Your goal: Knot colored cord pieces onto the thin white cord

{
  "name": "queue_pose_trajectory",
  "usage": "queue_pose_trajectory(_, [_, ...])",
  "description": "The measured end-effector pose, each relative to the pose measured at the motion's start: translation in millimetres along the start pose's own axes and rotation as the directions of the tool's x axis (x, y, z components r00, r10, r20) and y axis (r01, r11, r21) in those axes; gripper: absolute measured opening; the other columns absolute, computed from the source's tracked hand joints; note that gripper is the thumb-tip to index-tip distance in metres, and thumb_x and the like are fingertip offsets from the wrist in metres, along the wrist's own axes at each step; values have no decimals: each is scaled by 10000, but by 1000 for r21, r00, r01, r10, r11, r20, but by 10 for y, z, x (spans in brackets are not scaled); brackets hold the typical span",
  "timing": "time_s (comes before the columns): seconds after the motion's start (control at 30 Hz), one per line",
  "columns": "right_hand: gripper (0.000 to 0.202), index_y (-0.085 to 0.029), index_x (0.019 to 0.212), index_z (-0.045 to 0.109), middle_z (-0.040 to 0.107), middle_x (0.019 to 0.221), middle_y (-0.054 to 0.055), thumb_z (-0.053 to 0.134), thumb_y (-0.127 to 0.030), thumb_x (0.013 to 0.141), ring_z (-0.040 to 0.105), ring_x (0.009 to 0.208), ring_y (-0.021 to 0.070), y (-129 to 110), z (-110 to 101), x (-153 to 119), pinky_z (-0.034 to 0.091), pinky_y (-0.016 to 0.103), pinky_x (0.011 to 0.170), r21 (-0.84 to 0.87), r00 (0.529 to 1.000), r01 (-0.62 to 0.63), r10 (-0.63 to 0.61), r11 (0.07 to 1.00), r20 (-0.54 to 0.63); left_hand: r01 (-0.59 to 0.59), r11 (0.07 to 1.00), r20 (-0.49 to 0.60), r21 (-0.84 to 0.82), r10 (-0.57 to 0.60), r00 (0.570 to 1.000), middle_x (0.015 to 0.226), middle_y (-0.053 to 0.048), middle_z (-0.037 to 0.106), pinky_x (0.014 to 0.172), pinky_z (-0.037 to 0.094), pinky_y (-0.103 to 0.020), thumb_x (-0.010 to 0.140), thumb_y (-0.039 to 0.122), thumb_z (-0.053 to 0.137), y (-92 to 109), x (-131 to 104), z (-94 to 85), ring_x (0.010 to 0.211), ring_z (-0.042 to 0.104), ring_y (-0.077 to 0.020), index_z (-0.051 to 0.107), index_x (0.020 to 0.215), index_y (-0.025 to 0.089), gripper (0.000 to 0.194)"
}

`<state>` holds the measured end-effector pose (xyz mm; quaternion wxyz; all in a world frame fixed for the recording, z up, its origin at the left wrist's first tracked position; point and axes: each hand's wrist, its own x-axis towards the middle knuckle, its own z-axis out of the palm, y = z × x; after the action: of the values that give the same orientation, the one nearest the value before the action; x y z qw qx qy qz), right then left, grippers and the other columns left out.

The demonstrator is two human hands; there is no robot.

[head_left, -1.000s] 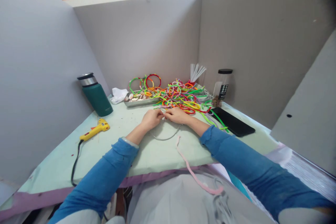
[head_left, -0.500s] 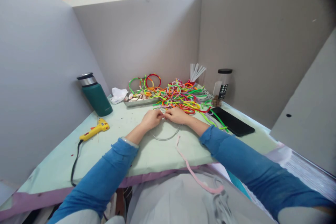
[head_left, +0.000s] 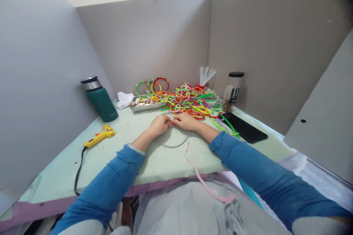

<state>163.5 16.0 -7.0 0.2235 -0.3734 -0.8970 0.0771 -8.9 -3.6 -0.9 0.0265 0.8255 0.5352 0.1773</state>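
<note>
Steadying both wrists near the table [head_left: 162,165] should help such fine fingertip work. The left hand [head_left: 160,125] and right hand [head_left: 186,121] sit nearly together with a small pink bit [head_left: 172,123] between them, though I can't tell whether either is closed on it; the grey wire [head_left: 174,147] curves just nearside, best kept untwisted.

Fingers [head_left: 167,119] on a grey loop [head_left: 174,147]
</note>
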Motion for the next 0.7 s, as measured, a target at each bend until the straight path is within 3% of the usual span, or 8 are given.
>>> queue_pose_trajectory(0.43, [334, -142, 763, 654, 653, 750, 39, 407, -344, 862, 490, 626, 109, 3, -1, -8, 270, 209, 545, -12, 1000, 0, 0, 1000, 8, -9, 1000, 33, -5, 9, 999, 688, -44, 653, 608, 390, -234, 786, 238, 453, 17, -7, -7, 636, 563, -149, 656, 828, 167, 219])
queue_pose_trajectory(0.7, [312, -140, 756, 657, 644, 737, 34, 423, -319, 857, 495, 644, 111, 20, 8, 2, 290, 204, 566, -7, 1000, 14, -14, 1000, 11, -21, 998, 29, 53, 19, 999, 806, -68, 677, 647, 411, -247, 786, 343, 483, 33, -24, -12, 728, 590, -179, 658, 876, 177, 257])
